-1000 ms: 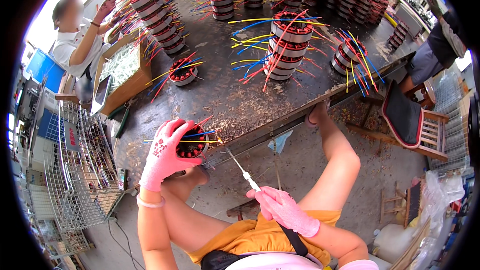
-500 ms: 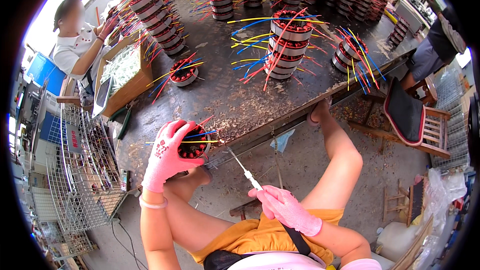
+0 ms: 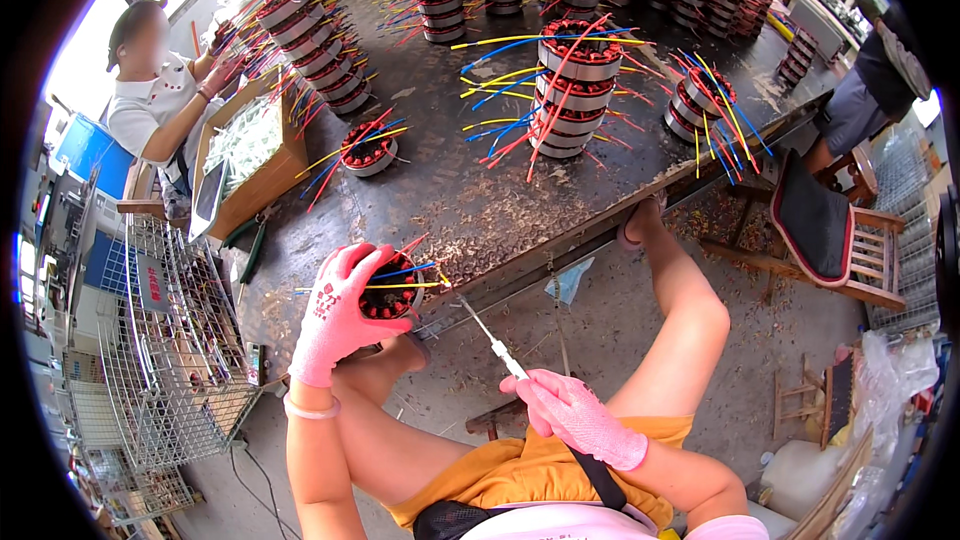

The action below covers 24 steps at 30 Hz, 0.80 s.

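Note:
My left hand [image 3: 340,315], in a pink glove, grips a motor stator [image 3: 408,302] with red windings at the near edge of the table. Its thumb and fingers wrap round the ring. Blue, yellow and red wires stick out of the stator toward the right. In my pink-gloved right hand [image 3: 575,412] is a slim tool [image 3: 497,344] with a white collar and a long thin metal shaft; its exact kind is unclear. The shaft points up and left, its tip a little short of the wire ends. A single stator [image 3: 368,153] lies beyond my left hand.
Stacked stators [image 3: 575,95] with loose wires stand across the dark worn table [image 3: 440,190]. Green-handled pliers [image 3: 253,250] lie at left, beside a box [image 3: 262,175] of white pieces. Wire baskets [image 3: 170,360] stand at left, a chair [image 3: 815,220] at right. Another person [image 3: 150,90] works at far left.
The tool's tip has drawn back slightly down and right, away from the wire ends. My left hand still holds the stator in nearly the same place.

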Motion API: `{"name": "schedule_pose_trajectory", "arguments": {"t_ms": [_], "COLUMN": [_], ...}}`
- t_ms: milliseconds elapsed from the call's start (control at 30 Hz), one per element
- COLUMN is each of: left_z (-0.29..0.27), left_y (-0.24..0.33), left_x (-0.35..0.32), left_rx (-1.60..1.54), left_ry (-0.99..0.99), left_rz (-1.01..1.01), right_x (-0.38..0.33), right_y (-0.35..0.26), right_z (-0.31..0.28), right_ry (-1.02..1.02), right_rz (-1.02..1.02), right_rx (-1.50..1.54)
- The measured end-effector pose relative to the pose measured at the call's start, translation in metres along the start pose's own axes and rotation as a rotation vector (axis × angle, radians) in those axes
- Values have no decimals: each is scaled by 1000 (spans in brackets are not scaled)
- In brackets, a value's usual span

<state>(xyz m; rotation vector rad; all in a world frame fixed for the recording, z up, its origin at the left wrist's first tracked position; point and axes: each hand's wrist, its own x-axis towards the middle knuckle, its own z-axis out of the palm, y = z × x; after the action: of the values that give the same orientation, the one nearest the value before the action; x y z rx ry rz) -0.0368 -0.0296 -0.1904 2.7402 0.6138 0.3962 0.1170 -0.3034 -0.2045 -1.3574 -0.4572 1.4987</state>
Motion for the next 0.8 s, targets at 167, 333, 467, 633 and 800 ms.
{"name": "schedule_pose_trajectory", "arguments": {"t_ms": [167, 333, 467, 633, 800], "left_z": [0, -1, 0, -1, 0], "left_y": [0, 0, 1, 1, 0], "left_x": [0, 0, 1, 1, 1], "left_rx": [-11, -6, -9, -12, -11], "left_ry": [-8, -5, 5, 0, -3], "left_rz": [-10, -8, -2, -6, -10], "right_x": [1, 0, 1, 0, 2], "right_y": [1, 0, 1, -2, 5], "right_z": [0, 0, -1, 0, -2], "right_ry": [2, 1, -1, 8, -3], "right_rz": [-1, 10, 2, 18, 17], "right_rx": [0, 5, 10, -2, 44]}}
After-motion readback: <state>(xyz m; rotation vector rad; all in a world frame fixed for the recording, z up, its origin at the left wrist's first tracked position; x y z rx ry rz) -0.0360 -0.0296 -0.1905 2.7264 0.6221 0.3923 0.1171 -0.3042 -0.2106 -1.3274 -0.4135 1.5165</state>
